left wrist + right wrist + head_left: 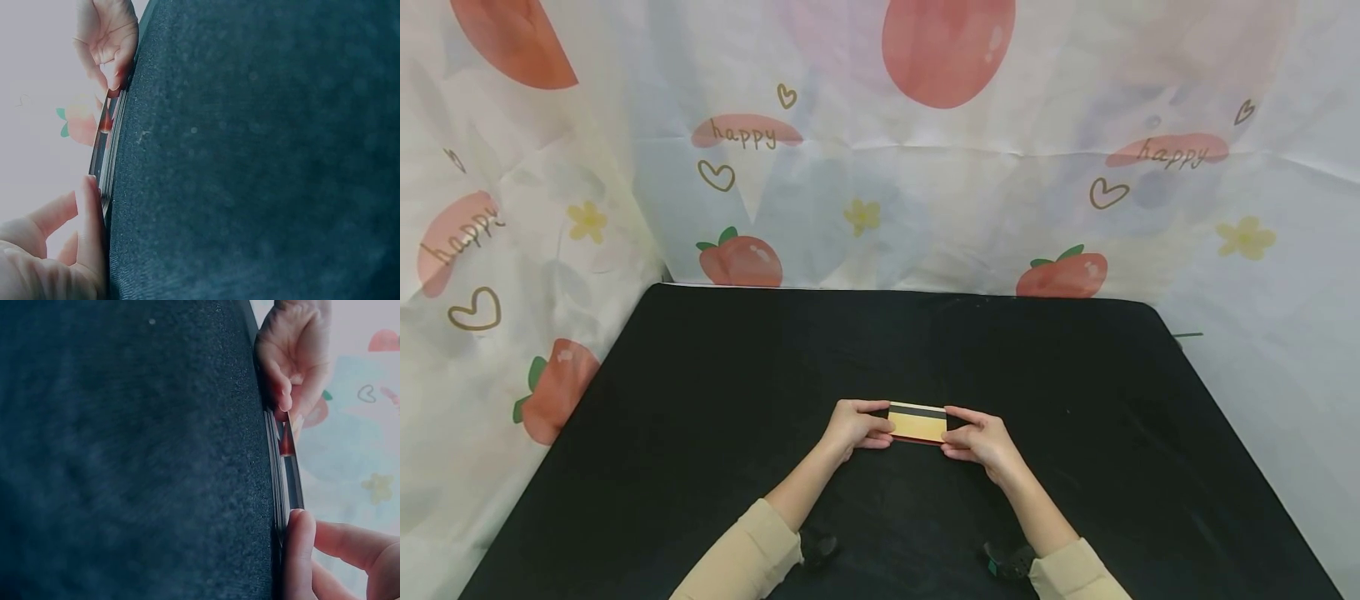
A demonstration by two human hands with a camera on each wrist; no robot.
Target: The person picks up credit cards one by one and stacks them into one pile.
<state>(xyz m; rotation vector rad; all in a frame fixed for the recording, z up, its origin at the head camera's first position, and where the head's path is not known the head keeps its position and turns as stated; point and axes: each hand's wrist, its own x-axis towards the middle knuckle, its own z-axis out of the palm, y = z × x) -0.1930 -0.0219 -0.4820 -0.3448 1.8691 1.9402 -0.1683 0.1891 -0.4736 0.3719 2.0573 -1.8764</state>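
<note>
A gold-yellow card (917, 425) with a dark stripe along its far edge is held level between both hands, near the middle of the black table. My left hand (855, 428) pinches its left end, thumb on top and fingers at the edge. At the opposite end, my right hand (983, 442) pinches it the same way. Side-on in the left wrist view, the held card (97, 150) sits slightly above a thin stack of cards (112, 165) lying on the cloth. A narrow red strip shows under the card's near edge in the head view.
Black cloth covers the table (737, 358). A pale curtain (925, 192) printed with fruit, hearts and "happy" hangs behind it and along the left side. Dark wrist devices show beside both beige sleeves (748, 550).
</note>
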